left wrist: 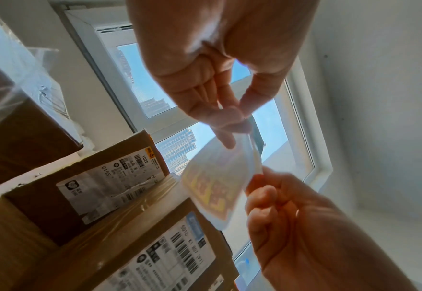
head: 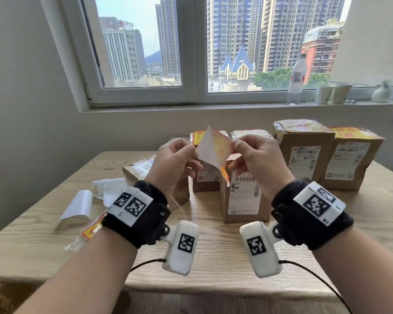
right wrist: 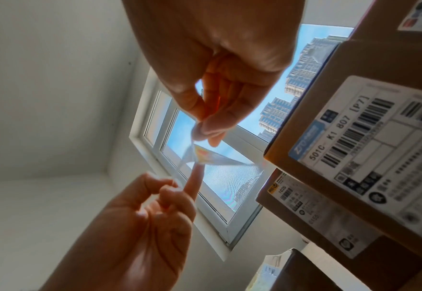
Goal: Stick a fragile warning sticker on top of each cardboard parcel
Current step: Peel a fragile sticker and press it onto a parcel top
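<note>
Both the left hand (head: 175, 159) and right hand (head: 256, 159) pinch the sticker (head: 213, 150) above the table (head: 213, 245). Its print is blurred. The hands partly hide the nearest parcel (head: 243, 196).

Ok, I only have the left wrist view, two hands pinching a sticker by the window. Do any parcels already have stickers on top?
Observer: Yes; the tall parcel and the far right parcel each carry a yellow-red sticker on top.
Operator: Anything left of the boxes?
Observer: White backing sheets lie on the table there.
Operator: Where's the sticker?
Observer: The sticker is raised off the table, the left hand and right hand each pinching an edge.
</note>
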`<state>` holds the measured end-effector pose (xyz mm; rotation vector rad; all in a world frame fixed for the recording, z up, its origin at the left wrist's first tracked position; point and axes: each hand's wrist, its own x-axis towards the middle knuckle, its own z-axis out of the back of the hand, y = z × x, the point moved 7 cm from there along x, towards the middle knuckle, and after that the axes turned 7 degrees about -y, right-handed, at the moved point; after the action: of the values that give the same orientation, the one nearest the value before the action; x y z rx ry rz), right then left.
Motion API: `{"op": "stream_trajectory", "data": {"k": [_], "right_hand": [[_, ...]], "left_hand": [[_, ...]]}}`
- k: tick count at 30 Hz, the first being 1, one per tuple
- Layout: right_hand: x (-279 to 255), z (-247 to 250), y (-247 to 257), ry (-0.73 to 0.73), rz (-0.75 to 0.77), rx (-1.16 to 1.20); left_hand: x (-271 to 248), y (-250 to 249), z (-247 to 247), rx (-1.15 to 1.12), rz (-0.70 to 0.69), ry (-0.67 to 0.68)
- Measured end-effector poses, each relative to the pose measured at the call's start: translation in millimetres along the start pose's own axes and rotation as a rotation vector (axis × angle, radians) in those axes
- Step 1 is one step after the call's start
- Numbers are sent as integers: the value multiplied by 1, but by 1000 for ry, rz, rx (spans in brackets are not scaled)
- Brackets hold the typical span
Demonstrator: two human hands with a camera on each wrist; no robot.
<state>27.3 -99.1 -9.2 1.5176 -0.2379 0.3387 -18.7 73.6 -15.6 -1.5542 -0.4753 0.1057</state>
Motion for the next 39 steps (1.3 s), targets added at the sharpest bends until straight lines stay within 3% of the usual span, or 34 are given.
{"op": "stream_trajectory", "data": {"k": [9, 20, 24, 31, 36, 39], "right_hand": [[4, 3, -5, -19, -210, 204], [38, 3, 29, -110, -214, 308], [44, -12, 30, -66, -205, 305], [43, -40, 28, 42, -165, 240], [48, -45, 22, 32, -152, 191], [50, -48, 18, 35, -139, 167]], "left_hand": [[13, 1, 28, -175, 96, -178], [55, -32, 117, -114, 166, -293], [73, -3, 170, -122, 239, -413], [69, 94, 254, 46, 461, -622], [70, 137, 261, 219, 487, -531], [75, 133, 248, 184, 461, -431]]}}
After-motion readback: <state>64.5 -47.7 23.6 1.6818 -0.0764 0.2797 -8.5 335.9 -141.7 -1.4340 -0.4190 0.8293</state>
